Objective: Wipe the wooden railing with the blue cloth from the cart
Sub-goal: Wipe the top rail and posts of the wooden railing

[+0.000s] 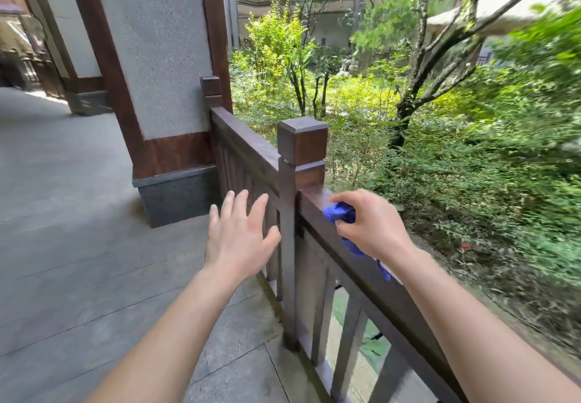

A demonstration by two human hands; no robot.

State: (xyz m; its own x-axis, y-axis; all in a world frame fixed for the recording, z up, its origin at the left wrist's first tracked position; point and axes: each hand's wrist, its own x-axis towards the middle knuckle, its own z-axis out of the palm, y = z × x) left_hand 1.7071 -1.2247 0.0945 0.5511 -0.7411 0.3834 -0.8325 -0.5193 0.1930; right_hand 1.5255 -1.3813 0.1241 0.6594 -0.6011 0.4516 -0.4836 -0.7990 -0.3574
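Fingers of the right hand (371,223) were curled tight around a bunched blue cloth (341,214), pressing it down on the top rail of the wooden railing (361,264) just beside the square-capped post (301,144). Part of the cloth bulged out in front of the thumb, and a loose tail of it trailed back along the rail under the wrist. The left hand (240,239) hung in the air on the walkway side of the post, palm down, fingers spread wide and holding nothing; it did not touch the wood. Both forearms were bare and reached forward from the bottom of the view.

Beyond the post the railing ran on to a second, smaller post (211,91) against a grey plastered wall (157,50) framed in dark timber. Grey stone paving (63,214) covered the walkway on the left. On the right of the railing lay a garden of green shrubs and thin trees (440,88), blurred toward the edge of the view.
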